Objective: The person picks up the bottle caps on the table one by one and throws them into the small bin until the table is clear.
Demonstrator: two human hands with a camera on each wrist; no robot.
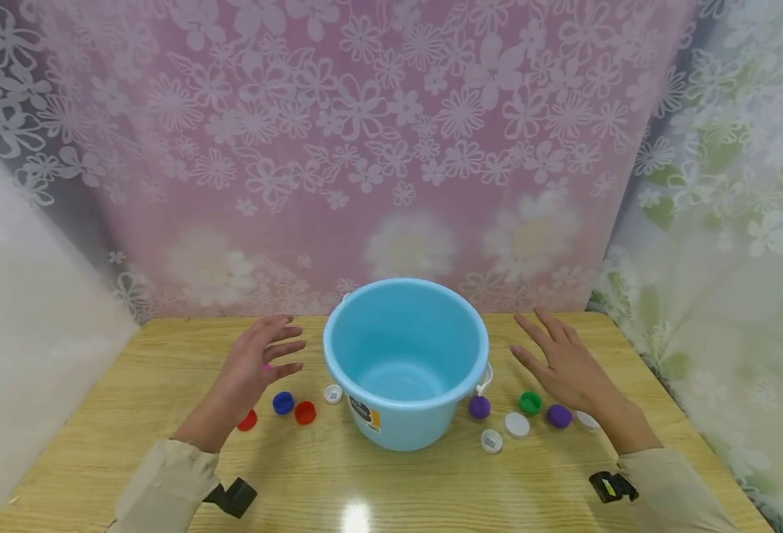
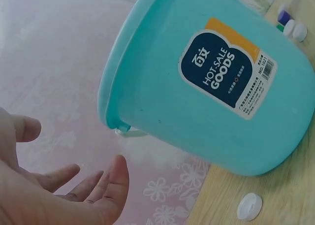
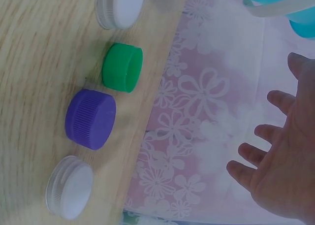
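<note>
A light blue bucket stands upright in the middle of the wooden table, its inside bare in the head view. Its printed label faces the left wrist camera, and a white handle hangs at its side. My left hand hovers to the left of the bucket, fingers spread and apart from it. On the other side my right hand is held over the table, fingers extended, touching nothing. Beneath it lie a green bottle cap, a purple cap and a white cap.
Left of the bucket lie a blue cap, two red caps, a white cap and a pink thing partly behind the left hand. More caps, purple and white, sit right of it. A flowered curtain hangs behind the table.
</note>
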